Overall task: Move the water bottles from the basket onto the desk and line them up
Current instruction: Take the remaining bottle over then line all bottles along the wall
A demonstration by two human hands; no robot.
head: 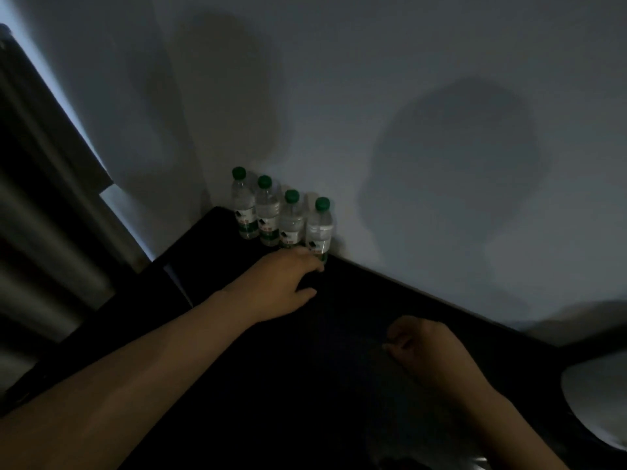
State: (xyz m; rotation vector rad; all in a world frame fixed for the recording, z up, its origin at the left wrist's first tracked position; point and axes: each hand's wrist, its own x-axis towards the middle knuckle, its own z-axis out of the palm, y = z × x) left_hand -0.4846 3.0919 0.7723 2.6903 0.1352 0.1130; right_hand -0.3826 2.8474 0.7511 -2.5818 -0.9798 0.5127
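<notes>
Head view: four clear plastic green-capped water bottles (pixel 268 212) stand upright in a row on the dark surface (pixel 339 385), against the wall (pixel 407 96). The nearer left grip (pixel 288 283) touches the base of the rightmost bottle (pixel 319 228); I cannot tell whether it clasps it. The right grip (pixel 420 347) is loosely curled and empty.

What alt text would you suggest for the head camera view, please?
Four green-capped water bottles stand in a row on a dark desk against a wall; the left hand touches the base of the rightmost bottle. The right hand hovers loosely curled, empty.
</notes>
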